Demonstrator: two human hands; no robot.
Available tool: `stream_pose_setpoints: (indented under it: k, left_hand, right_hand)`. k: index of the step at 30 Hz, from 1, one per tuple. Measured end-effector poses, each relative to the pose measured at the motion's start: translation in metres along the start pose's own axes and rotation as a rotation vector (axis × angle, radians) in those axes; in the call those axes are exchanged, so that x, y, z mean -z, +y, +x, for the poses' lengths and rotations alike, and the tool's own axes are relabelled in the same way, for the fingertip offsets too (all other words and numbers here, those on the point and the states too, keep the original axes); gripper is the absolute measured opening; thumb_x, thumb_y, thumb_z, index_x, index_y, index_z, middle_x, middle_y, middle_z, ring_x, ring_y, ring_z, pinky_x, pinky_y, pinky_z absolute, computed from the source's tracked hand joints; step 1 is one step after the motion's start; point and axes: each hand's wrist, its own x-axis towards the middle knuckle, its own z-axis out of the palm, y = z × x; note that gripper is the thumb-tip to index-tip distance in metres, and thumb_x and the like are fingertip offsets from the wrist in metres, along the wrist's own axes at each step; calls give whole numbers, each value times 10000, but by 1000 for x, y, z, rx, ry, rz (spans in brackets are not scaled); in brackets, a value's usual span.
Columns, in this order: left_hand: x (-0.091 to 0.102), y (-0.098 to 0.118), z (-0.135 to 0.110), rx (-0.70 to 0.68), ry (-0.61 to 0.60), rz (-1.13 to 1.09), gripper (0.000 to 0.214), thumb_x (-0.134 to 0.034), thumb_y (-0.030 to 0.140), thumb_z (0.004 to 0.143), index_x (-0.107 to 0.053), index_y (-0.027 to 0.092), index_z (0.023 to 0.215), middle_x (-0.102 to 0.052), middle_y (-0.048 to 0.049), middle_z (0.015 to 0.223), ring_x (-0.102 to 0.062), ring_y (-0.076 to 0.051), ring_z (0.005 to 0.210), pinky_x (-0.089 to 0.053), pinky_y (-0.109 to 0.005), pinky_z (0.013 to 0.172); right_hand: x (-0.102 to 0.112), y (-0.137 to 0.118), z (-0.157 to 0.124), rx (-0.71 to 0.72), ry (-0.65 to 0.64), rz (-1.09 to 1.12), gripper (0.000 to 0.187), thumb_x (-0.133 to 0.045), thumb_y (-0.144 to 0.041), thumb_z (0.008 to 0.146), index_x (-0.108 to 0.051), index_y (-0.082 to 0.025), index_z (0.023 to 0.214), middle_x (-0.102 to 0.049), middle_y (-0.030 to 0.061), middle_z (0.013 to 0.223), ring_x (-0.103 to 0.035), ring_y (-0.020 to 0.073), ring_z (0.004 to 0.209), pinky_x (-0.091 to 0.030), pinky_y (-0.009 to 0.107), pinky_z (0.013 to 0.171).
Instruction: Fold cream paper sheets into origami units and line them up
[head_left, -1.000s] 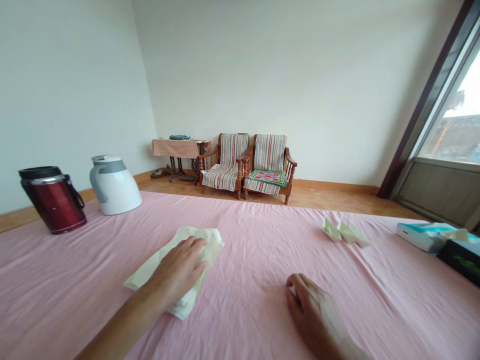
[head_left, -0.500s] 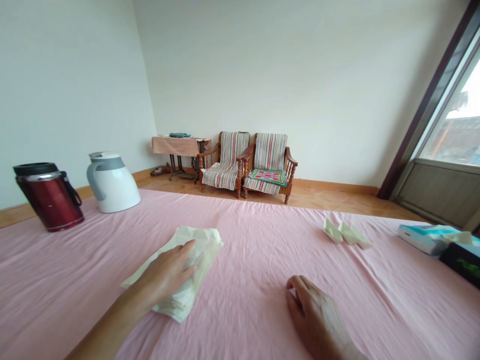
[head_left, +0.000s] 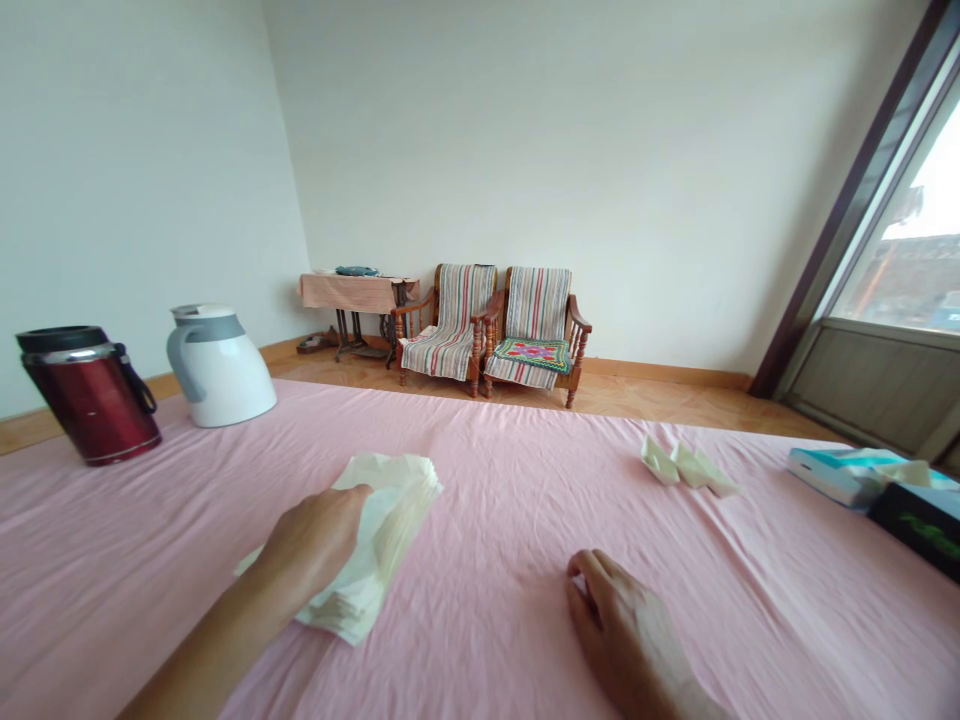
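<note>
A stack of white paper sheets [head_left: 390,520] lies on the pink tablecloth [head_left: 487,470] in front of me. My left hand [head_left: 315,540] is on the stack, its fingers pinched on the top sheet, whose near edge curls up. My right hand [head_left: 630,640] rests on the cloth to the right, fingers loosely curled, holding nothing I can see. Three small folded white paper boats [head_left: 686,466] sit in a row farther right.
A red thermos [head_left: 86,395] and a white kettle [head_left: 217,365] stand at the far left. A tissue box [head_left: 847,472] and a dark box [head_left: 922,525] lie at the right edge. Two wooden chairs [head_left: 491,330] and a small table [head_left: 352,295] stand by the back wall.
My left hand has drawn back toward me over the stack and closed its fingers on the top sheet, lifting its edge. My right hand has stayed in place.
</note>
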Motion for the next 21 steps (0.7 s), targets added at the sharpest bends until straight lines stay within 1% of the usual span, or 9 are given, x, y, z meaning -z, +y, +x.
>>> stream_pose_setpoints:
  k: [4,7,9,11,12,14,17,19,21]
  left_hand:
    - [16,21,-13,-24,97,103,371,-309,44,884,-618,164,1051,-711,-146,892,-685,-342,854,-473,-432,724]
    - [16,50,-24,-148,195,165,356,-352,-11,844,-638,158,972,-700,-113,822,-674,-291,823,-471,-396,755]
    - [8,74,-33,-267,228,185,355,-400,-47,798,-649,153,952,-693,-103,792,-662,-272,806,-466,-397,787]
    - [-6,99,-41,-400,299,193,371,-455,-53,772,-642,137,1030,-691,-121,843,-650,-281,837,-450,-432,836]
    - [-13,111,-45,-474,340,183,385,-499,-31,766,-627,124,1095,-689,-143,889,-642,-294,872,-436,-451,862]
    - [-29,132,-50,-596,345,168,389,-586,40,751,-620,84,1136,-686,-173,853,-639,-321,852,-428,-479,857]
    - [-49,155,-53,-715,368,82,303,-599,131,809,-643,113,1107,-687,-158,829,-638,-291,780,-431,-465,828]
    - [-58,164,-53,-755,362,57,219,-579,146,843,-662,112,1042,-685,-152,790,-632,-269,718,-442,-438,776]
    - [-60,167,-53,-791,343,78,172,-579,163,861,-668,95,993,-686,-155,766,-629,-265,675,-450,-433,742]
  right_hand:
    - [3,-3,1,10,5,-14,187,-390,-184,891,-523,-215,763,-603,21,693,-607,163,598,-416,244,536]
    - [2,-3,1,23,62,19,154,-400,-176,892,-542,-209,840,-611,28,718,-619,166,614,-441,240,521]
    - [2,-3,0,70,158,61,161,-403,-167,895,-543,-197,969,-622,47,782,-635,172,660,-481,248,546]
    - [3,-4,-2,140,231,93,239,-401,-156,905,-512,-190,1114,-626,86,916,-654,187,771,-529,278,628]
    - [4,-6,-2,178,245,101,283,-401,-151,910,-489,-191,1176,-615,107,989,-655,195,830,-542,294,669]
    - [7,-9,-3,241,234,109,347,-400,-141,915,-456,-193,1253,-581,138,1091,-649,206,896,-552,306,698]
    - [12,-15,-3,300,151,118,299,-399,-127,917,-522,-194,1180,-581,132,1065,-650,186,790,-547,287,640]
    - [13,-16,-2,320,93,116,222,-401,-121,918,-586,-193,1016,-599,110,985,-633,172,707,-533,280,612]
    - [11,-14,-1,319,73,97,226,-397,-107,914,-602,-194,871,-606,88,892,-617,170,670,-516,276,603]
